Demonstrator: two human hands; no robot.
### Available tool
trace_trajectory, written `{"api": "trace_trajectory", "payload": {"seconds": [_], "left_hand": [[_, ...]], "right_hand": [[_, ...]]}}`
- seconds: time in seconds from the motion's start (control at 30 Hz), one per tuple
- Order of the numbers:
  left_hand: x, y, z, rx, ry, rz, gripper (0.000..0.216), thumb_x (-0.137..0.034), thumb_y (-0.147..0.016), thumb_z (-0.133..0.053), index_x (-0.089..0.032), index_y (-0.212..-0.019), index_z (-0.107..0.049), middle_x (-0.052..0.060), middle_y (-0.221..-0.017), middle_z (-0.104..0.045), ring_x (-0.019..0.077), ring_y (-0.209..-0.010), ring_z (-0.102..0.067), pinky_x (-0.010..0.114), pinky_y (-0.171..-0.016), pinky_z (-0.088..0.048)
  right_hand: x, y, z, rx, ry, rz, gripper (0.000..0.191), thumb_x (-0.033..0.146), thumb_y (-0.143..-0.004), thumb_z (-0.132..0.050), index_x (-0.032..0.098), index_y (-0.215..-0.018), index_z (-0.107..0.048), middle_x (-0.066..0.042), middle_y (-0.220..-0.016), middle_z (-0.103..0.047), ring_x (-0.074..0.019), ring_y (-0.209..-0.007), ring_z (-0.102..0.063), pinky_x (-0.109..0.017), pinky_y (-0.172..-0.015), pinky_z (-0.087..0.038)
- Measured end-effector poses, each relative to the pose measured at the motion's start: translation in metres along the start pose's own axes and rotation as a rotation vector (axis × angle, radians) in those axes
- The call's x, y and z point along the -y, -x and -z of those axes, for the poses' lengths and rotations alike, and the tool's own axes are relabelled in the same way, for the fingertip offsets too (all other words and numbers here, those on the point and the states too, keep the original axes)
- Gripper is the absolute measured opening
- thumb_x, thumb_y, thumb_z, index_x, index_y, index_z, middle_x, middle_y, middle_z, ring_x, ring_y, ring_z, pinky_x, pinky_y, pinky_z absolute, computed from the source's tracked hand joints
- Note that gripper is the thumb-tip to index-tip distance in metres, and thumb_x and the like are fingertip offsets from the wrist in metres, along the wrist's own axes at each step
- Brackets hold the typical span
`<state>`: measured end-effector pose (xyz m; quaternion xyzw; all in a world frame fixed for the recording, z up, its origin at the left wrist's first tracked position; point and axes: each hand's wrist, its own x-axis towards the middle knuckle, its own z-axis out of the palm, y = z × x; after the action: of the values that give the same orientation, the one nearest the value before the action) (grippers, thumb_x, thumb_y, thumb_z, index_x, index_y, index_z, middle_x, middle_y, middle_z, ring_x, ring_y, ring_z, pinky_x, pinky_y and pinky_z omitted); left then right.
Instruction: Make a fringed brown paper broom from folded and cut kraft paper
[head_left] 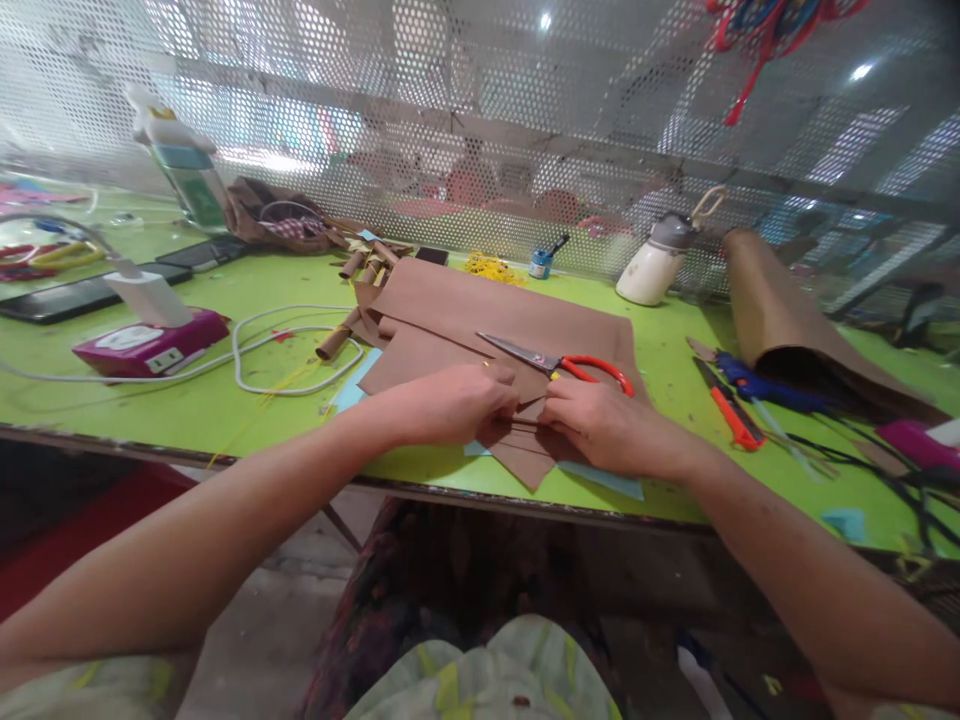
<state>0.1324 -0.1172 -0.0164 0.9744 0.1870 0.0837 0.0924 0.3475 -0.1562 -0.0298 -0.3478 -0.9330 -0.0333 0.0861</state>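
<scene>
Low near the table's front edge, a small piece of brown paper [525, 455] with creased folds lies between my hands, its pointed end towards me. My left hand [472, 400] has its fingers curled closed on the paper's left side. On the right side, my right hand [589, 415] pinches the same paper, fingers bent. Just beyond both hands, scissors [521, 352] with red handles lie on larger brown paper sheets [502, 300]. The scissors' handles are right behind my right hand. Pale blue paper [604, 480] shows beneath. My fingertips are partly hidden.
Rolled brown paper tubes [334, 340] and a white cable [240, 350] lie left, near a purple power strip [150, 345]. At the back stand a blue jar [540, 263] and a white bottle [652, 265]. A red-handled cutter [731, 410] and blue glue gun [765, 385] lie right.
</scene>
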Motion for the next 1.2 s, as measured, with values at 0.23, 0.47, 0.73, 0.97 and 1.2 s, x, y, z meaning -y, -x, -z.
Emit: {"api": "trace_trajectory", "payload": {"seconds": [0.23,0.47,0.73,0.97,1.2], "left_hand": [[-0.001,0.002,-0.002,-0.010,-0.130,-0.093,0.016,-0.006,-0.075,-0.050,-0.014,-0.084,-0.060,0.005,-0.081,-0.055,0.0116,-0.063,-0.045,0.024,-0.056,-0.030],[-0.005,0.003,-0.002,-0.057,-0.115,-0.029,0.010,-0.013,-0.074,-0.050,-0.014,-0.075,-0.060,0.005,-0.076,-0.055,0.0119,-0.061,-0.046,0.024,-0.054,-0.031],[0.004,-0.003,-0.003,-0.106,0.342,0.278,0.038,-0.038,-0.085,-0.041,-0.012,-0.066,-0.061,0.000,-0.055,-0.054,0.0079,-0.049,-0.043,0.020,-0.048,-0.029],[0.001,-0.002,0.003,0.074,0.905,0.417,0.037,-0.043,-0.082,-0.048,-0.011,-0.067,-0.061,0.004,-0.060,-0.062,0.0095,-0.049,-0.053,0.021,-0.051,-0.042],[0.004,-0.001,0.001,0.068,0.891,0.346,0.035,-0.043,-0.081,-0.049,-0.012,-0.067,-0.059,0.001,-0.057,-0.059,0.0071,-0.049,-0.051,0.017,-0.048,-0.037]], "right_hand": [[0.006,0.004,0.002,0.030,0.082,-0.016,0.012,0.016,-0.081,-0.051,0.017,-0.070,-0.054,-0.005,-0.079,-0.053,-0.0152,-0.071,-0.046,-0.027,-0.063,-0.033],[0.006,0.003,0.000,0.030,0.139,-0.010,0.014,0.016,-0.082,-0.047,0.015,-0.070,-0.054,-0.005,-0.078,-0.052,-0.0150,-0.070,-0.045,-0.028,-0.063,-0.032],[0.007,0.001,-0.002,-0.140,0.225,0.039,0.014,0.012,-0.082,-0.045,0.016,-0.071,-0.053,-0.005,-0.077,-0.050,-0.0177,-0.075,-0.045,-0.030,-0.067,-0.035],[0.010,0.000,-0.004,-0.243,0.210,0.024,0.017,0.009,-0.083,-0.042,0.015,-0.073,-0.054,-0.008,-0.081,-0.053,-0.0186,-0.077,-0.048,-0.031,-0.071,-0.039],[0.005,-0.003,-0.001,-0.364,-0.197,-0.048,0.019,0.015,-0.080,-0.051,0.016,-0.098,-0.058,-0.009,-0.097,-0.057,-0.0166,-0.082,-0.054,-0.029,-0.073,-0.044]]}}
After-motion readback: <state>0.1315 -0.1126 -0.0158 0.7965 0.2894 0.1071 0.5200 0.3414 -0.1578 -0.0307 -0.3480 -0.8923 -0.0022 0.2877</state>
